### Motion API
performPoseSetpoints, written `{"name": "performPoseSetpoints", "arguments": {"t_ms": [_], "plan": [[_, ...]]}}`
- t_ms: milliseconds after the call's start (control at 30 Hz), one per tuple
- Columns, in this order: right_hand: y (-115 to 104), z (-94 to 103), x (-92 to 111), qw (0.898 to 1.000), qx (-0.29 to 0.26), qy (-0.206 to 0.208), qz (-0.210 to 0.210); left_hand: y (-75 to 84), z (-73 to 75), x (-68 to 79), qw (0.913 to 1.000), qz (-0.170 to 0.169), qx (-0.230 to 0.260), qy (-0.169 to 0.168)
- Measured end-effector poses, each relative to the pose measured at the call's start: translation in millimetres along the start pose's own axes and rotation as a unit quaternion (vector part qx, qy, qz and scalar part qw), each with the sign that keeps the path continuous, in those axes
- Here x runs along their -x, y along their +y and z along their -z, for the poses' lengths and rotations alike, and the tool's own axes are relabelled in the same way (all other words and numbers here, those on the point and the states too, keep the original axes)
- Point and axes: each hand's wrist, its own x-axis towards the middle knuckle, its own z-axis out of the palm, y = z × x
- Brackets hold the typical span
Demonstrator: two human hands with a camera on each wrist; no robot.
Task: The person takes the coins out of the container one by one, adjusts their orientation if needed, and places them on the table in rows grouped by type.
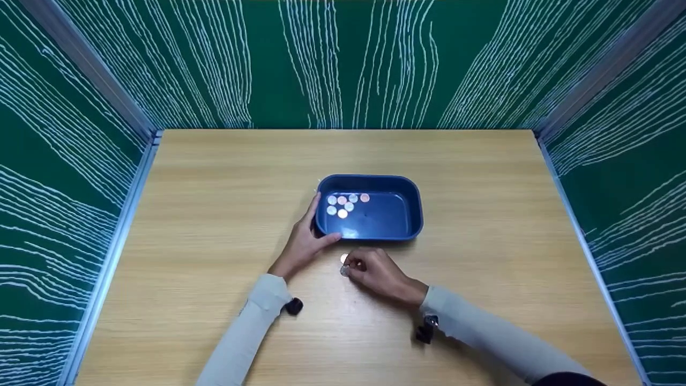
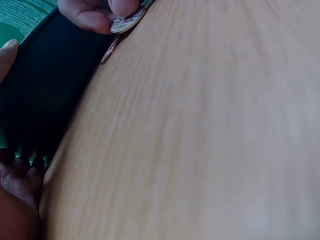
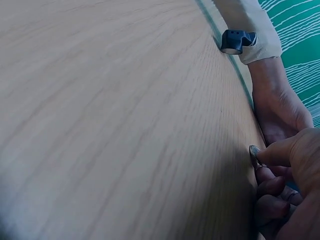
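Observation:
My right hand (image 1: 379, 272) pinches a silver coin (image 1: 344, 271) between thumb and fingertips just above the table, in front of a blue plastic container (image 1: 415, 214). In the left wrist view this silver coin (image 2: 128, 21) is tilted, with a copper coin (image 2: 110, 50) right by it. From above, the copper coin (image 1: 343, 258) shows partly beside the right fingers. My left hand (image 1: 305, 244) holds the container's near left corner, thumb along the front wall and fingers along the left side. Several silver and copper coins (image 1: 349, 206) lie flat inside, towards the left.
The wooden table (image 1: 214, 193) extends around the container on all sides. Green panels (image 1: 353, 64) with white wavy lines enclose it at the back and sides, joined by metal posts (image 1: 102, 69). Small dark devices (image 1: 294, 306) are strapped at both wrists.

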Motion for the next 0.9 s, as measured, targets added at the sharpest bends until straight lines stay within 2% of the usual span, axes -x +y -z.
{"name": "performPoseSetpoints", "arguments": {"t_ms": [367,533,700,900], "plan": [[-5,6.1,5,1.0,0.015,0.013,-0.014,0.2,0.8,0.5,1.0,-0.002,-0.002,-0.002],[-7,17.2,8,1.0,0.0,0.019,-0.018,1.2,0.4,-0.1,1.0,-0.005,0.001,-0.004],[-10,30.6,12,1.0,0.008,0.027,-0.014,0.4,0.2,-0.1,1.0,-0.004,0.004,-0.003],[-15,47.4,13,0.998,0.016,0.058,0.009,-0.2,0.5,-0.5,1.0,-0.002,0.002,-0.003]]}}
